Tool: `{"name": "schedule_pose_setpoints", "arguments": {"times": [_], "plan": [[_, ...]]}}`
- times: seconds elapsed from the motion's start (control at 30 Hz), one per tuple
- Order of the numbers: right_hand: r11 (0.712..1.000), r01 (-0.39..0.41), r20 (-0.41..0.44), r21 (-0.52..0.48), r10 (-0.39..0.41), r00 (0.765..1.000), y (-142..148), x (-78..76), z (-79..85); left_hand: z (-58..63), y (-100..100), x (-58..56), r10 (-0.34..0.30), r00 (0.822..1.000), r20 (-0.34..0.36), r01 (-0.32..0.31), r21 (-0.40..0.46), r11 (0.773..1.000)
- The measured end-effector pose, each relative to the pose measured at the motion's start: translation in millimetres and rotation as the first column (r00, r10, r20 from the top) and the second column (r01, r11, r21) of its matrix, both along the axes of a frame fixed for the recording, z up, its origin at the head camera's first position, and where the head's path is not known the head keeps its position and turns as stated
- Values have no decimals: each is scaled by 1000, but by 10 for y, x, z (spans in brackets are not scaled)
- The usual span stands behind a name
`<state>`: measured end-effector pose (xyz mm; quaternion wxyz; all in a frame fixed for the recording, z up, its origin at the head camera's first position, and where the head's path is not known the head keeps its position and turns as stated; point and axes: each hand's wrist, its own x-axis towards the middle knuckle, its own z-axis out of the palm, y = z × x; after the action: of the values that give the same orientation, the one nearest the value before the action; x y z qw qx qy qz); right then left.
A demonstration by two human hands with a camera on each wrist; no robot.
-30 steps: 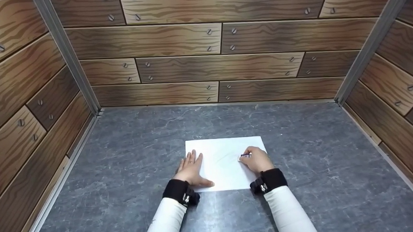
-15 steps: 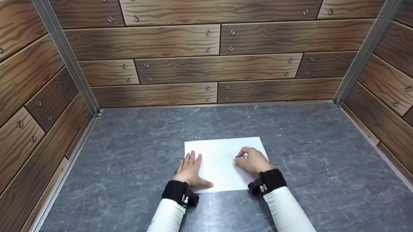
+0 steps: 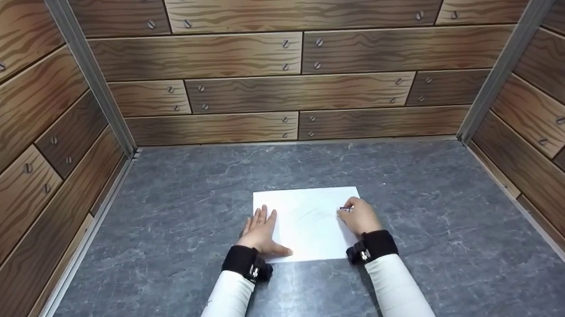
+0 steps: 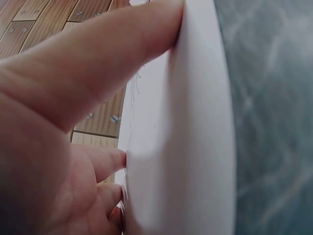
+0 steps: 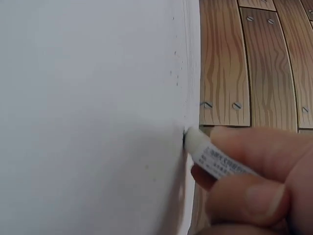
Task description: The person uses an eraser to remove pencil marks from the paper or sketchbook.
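Note:
A white sheet of paper (image 3: 311, 244) lies on the grey tabletop. My left hand (image 3: 262, 237) rests on its left side with fingers spread and the thumb near the front edge. In the left wrist view the thumb (image 4: 112, 49) presses the sheet, close to some thin dark lines (image 4: 133, 98). Near the sheet's right edge, my right hand (image 3: 361, 217) pinches a white eraser (image 5: 215, 159) in a printed sleeve between thumb and fingers. The eraser's bare end is down at the paper, beside small dark specks (image 5: 176, 73). Faint grey strokes (image 3: 309, 212) mark the middle of the sheet.
Wood-patterned panels (image 3: 240, 95) stand at the back, with similar walls on the left (image 3: 22, 167) and right (image 3: 541, 116). Grey metal strips (image 3: 100, 86) run along the corners. Each wrist wears a black band (image 3: 381, 244) with a small camera.
My right hand slid left across the sheet with the eraser, then back right, ending nearer the right edge. The grey strokes look smudged and fainter. My left hand has stayed in place.

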<state>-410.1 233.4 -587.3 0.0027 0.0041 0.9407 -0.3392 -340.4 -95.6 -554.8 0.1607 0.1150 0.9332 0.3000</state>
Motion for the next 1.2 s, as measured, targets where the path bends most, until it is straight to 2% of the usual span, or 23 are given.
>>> {"name": "schedule_pose_setpoints", "arguments": {"times": [0.1,0.2,0.33,0.43,0.53,0.7,0.77,0.83,0.93,1.0,1.03,1.13,1.2], "plan": [[1000,-15,-25,-19,14,1000,-122,18,6,-2,-6,4,0,1000,0,0,-3,1000],[989,-142,-56,-45,139,989,-389,97,24,3,-7,0,4,1000,-15,-4,-4,1000],[935,-354,-36,-13,354,935,-703,259,43,9,4,11,7,999,-36,-7,-1,1000],[904,-427,14,17,427,904,-791,337,54,15,15,31,3,999,-42,-3,-6,1000],[906,-422,34,17,421,906,-804,369,67,28,21,48,2,999,-43,-3,-14,1000],[955,-294,4,32,294,956,-774,367,66,32,23,47,8,999,-37,-9,-14,1000],[966,-256,-13,42,257,966,-771,363,54,23,22,47,10,999,-30,-11,-13,1000],[961,-273,-10,35,273,962,-776,360,40,13,21,47,11,1000,-26,-11,-9,1000],[933,-360,6,24,360,933,-801,362,34,2,20,43,14,1000,-20,-14,-6,1000],[923,-385,17,19,385,923,-811,368,41,-1,21,34,14,1000,-16,-15,-7,1000],[926,-376,14,28,376,927,-815,372,47,-2,21,29,15,1000,-14,-15,-8,1000],[957,-283,-9,67,284,959,-815,385,64,-5,21,18,18,1000,-9,-18,-15,1000],[967,-247,-15,68,249,968,-818,389,69,-8,19,20,17,1000,-10,-17,-20,1000]]}}
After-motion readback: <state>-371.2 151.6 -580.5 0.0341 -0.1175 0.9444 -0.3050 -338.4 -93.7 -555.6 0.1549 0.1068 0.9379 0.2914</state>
